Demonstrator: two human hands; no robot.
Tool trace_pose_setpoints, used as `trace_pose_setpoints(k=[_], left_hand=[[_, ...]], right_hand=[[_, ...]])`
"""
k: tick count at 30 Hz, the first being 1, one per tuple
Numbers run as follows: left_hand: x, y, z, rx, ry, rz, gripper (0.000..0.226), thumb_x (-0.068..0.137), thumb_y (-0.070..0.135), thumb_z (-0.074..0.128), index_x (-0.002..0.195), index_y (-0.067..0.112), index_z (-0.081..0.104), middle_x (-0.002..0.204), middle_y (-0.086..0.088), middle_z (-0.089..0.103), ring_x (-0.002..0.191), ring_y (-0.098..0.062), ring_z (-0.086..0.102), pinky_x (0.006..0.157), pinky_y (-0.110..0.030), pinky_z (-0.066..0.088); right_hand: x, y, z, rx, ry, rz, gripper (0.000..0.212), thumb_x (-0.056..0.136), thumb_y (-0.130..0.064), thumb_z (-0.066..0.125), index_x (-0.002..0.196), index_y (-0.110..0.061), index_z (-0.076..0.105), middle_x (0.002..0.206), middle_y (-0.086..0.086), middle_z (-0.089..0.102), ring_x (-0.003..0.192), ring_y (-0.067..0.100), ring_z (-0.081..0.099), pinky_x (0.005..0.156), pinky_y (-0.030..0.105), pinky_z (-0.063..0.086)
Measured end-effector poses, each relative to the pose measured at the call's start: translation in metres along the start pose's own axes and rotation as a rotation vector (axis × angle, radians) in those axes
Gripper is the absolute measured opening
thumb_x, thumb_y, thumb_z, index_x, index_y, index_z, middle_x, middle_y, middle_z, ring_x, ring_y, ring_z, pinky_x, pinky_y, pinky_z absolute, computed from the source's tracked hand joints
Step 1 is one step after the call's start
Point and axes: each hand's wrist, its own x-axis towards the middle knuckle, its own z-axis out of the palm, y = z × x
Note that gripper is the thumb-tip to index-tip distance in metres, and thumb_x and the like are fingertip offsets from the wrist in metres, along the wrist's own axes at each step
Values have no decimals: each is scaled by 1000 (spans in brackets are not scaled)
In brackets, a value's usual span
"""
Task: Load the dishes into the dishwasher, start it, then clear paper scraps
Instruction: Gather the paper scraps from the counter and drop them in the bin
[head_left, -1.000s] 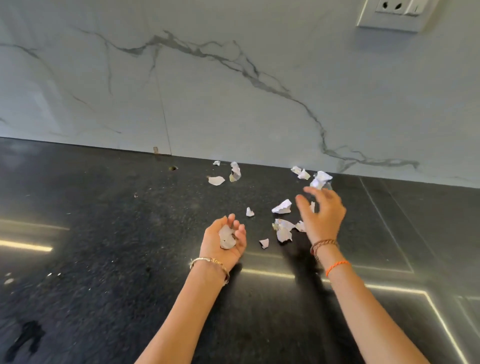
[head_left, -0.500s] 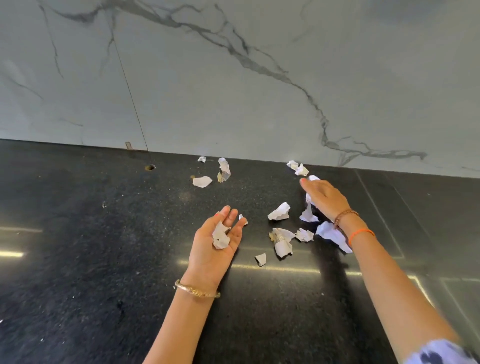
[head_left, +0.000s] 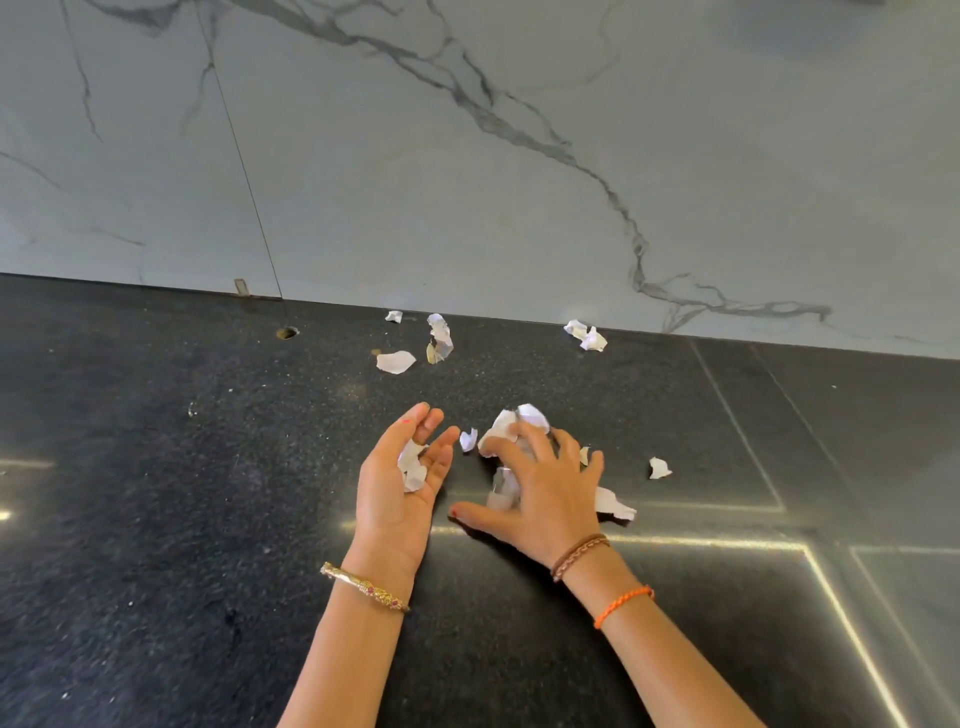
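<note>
While the left hand (head_left: 402, 486) is cupped palm-up, a few paper scraps (head_left: 412, 467) are cradled in it. Beside it, the right hand (head_left: 540, 493) is spread over more scraps (head_left: 511, 423) on the dark surface (head_left: 156, 493); whether they are gripped cannot be told.

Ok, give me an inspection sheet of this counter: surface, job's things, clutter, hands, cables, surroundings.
Surface: black speckled countertop, small hole near the wall.
Job's things: paper scraps in the left palm; a bunch under the right fingers; loose scraps by the wall and at right.
Clutter: nothing seen beyond the scraps.
Hands: left hand palm up, cupped; right hand spread, raking scraps.
Cables: nothing seen.
Surroundings: marble-veined backsplash.
</note>
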Motion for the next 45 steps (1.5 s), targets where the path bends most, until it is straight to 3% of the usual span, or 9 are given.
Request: trace_pose_setpoints(k=[5,9,12,15,20,24,29,40,45], left_hand=[[-2,2,2,1,-3,-11,13,92,12,51,92,12,63,90,-3,66,87,-21,64,78,-25,49],[-3,5,-1,-77,12,-27,13,92,9,49,92,9,62,90,-5,64,89,-23,63,81,-25,49],[-5,3,-3,-102,-9,-28,14,93,8,46,94,7,60,93,-8,65,90,-24,64,78,-26,50],[-9,-1,3,-96,-51,-63,16,94,7,44,93,5,60,94,-11,65,90,-24,64,79,-27,51],[-18,-22,8,-133,-173,-184,18,94,14,45,104,15,60,105,-8,63,94,-16,60,87,-26,48],[-25,-28,9,-184,-269,-328,39,99,32,28,112,10,58,98,-14,68,86,-24,66,78,-35,53],[-20,-17,8,-191,-285,-217,33,98,31,35,96,12,63,82,-9,68,72,-18,68,64,-28,57],[-27,-21,8,-101,-331,-269,47,95,25,41,61,12,70,63,-5,65,58,-14,65,55,-26,55],[-22,-19,3,-136,-263,-270,36,95,22,41,71,12,67,59,-6,66,53,-16,66,49,-27,55]], right_hand=[[0,-4,13,10,372,-144,32,78,-52,47,67,-25,59,78,-5,57,58,19,52,43,26,38],[0,-5,4,186,329,6,29,75,-42,64,57,-19,63,66,-2,57,57,17,55,49,17,28],[0,-12,-10,843,294,286,39,75,-23,67,39,-19,53,50,-1,55,54,13,52,61,22,36],[2,-27,-45,1512,373,506,37,81,-16,64,47,-7,51,43,5,51,34,12,38,41,17,32],[13,-60,-78,2056,415,574,27,89,-28,55,66,-13,53,55,4,48,28,3,29,31,12,22],[3,-71,-53,1542,576,313,25,84,-18,65,61,-18,57,62,-4,59,50,4,52,50,19,43],[-7,-62,-18,773,567,-40,27,80,-49,47,71,-27,60,91,-15,55,86,9,53,77,14,37],[3,-66,-15,516,668,-66,38,79,-19,35,113,-33,43,99,-9,53,90,4,40,81,25,25],[12,-57,-20,-82,746,-153,32,75,-26,43,104,-29,57,99,-4,58,95,15,41,84,37,24]])
